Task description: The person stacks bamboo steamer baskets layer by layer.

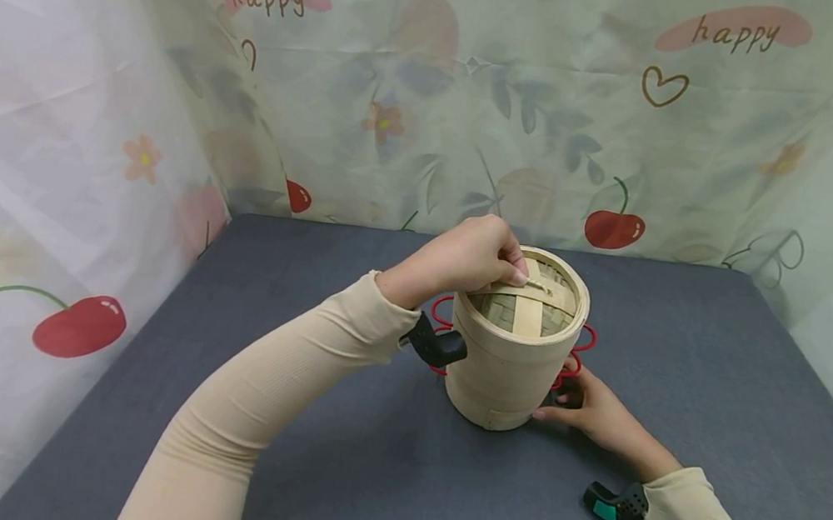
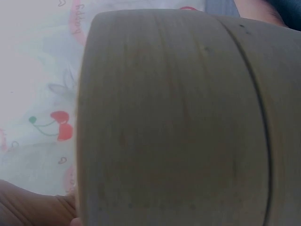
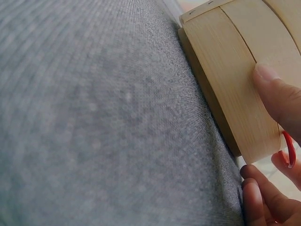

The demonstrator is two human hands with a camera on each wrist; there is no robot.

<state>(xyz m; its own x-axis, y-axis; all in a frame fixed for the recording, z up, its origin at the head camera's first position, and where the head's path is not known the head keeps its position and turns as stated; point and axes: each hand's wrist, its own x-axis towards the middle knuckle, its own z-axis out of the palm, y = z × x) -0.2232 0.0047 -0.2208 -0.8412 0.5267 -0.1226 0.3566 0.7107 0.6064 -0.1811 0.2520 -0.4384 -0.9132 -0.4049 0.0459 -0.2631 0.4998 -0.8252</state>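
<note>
A tall round bamboo steamer (image 1: pixel 503 377) stands upright on the table, topped by a woven lid (image 1: pixel 528 319). My left hand (image 1: pixel 471 253) pinches the small twisted loop handle (image 1: pixel 538 287) on the lid from above. In the left wrist view the steamer's wall (image 2: pixel 174 117) fills most of the picture, and part of that hand shows at the lower left. My right hand (image 1: pixel 601 408) is beside the steamer's base, its thumb (image 3: pixel 273 87) touching the wall. The other fingers lie loosely bent near a red loop handle (image 3: pixel 289 149), apart from the thumb.
More red loops (image 1: pixel 442 308) stick out from the steamer's left side. A dark grey cloth covers the table (image 1: pixel 337 462). Patterned curtains (image 1: pixel 429 127) hang behind and at both sides. Black devices (image 1: pixel 615 503) are worn at the wrists.
</note>
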